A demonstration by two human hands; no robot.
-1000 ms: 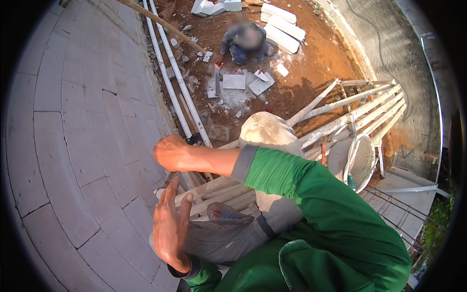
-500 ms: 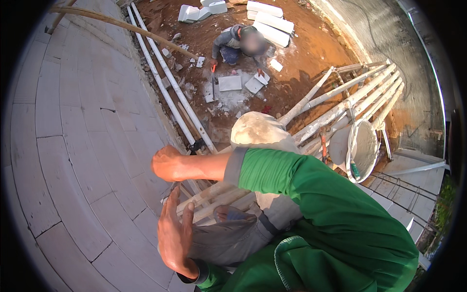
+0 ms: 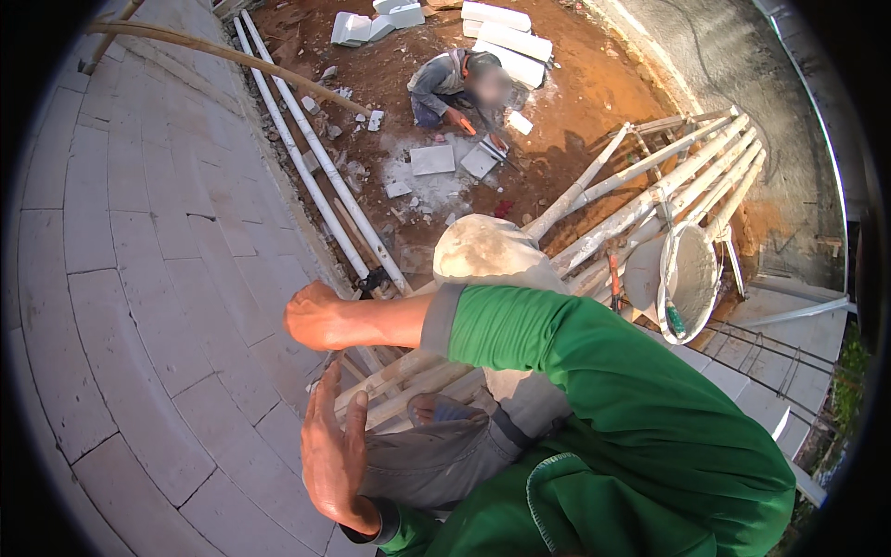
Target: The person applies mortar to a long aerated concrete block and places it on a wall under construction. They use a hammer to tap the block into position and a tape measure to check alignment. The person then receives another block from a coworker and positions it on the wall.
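Observation:
My right hand [image 3: 312, 316] is a closed fist, reaching across to the left beside the wall of pale blocks [image 3: 167, 306]. A small dark edge of something shows just below the fist; what it is and whether the fist grips it cannot be made out. Lower down, my left hand [image 3: 335, 455] is held up near the same wall, its fingers stretched out and the thumb apart. Nothing shows in that palm. My knee [image 3: 487, 249] in dusty light trousers rises beyond my right forearm.
Bamboo poles [image 3: 650, 200] make up scaffolding under and right of me. A mortar bucket [image 3: 691, 278] stands right, beside an orange-handled tool [image 3: 614, 278]. Below, a co-worker [image 3: 441, 84] crouches with an orange-handled handsaw [image 3: 475, 130] at a white block [image 3: 480, 161]. Two white pipes [image 3: 320, 162] lie along the wall.
The co-worker's saw has moved right, from the ground onto the block. My hands keep nearly the same pose; the whole view has shifted slightly.

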